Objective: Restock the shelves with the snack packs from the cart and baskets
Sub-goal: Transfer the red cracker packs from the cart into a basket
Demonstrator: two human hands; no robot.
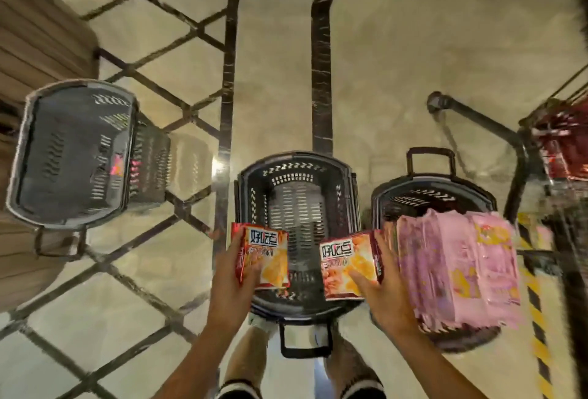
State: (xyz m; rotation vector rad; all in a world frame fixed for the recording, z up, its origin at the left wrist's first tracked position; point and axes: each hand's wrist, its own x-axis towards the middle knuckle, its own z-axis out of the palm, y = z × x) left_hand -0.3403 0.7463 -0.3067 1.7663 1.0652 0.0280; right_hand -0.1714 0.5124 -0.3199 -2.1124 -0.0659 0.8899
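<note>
While the left hand [235, 274] grips one red pack [265, 255] over the middle basket [299, 169], the right hand [378, 290] grips another [346, 265]; pink packs [455, 271] fill the right basket [432, 191]; the left basket [73, 150] sits apart.

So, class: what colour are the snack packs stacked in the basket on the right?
Pink, with yellow patches; the pink packs fill the right basket, seen in the head view.

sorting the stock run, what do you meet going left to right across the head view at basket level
dark basket on the left → left hand with a red snack pack → right hand with another red pack → pink packs → cart
</note>
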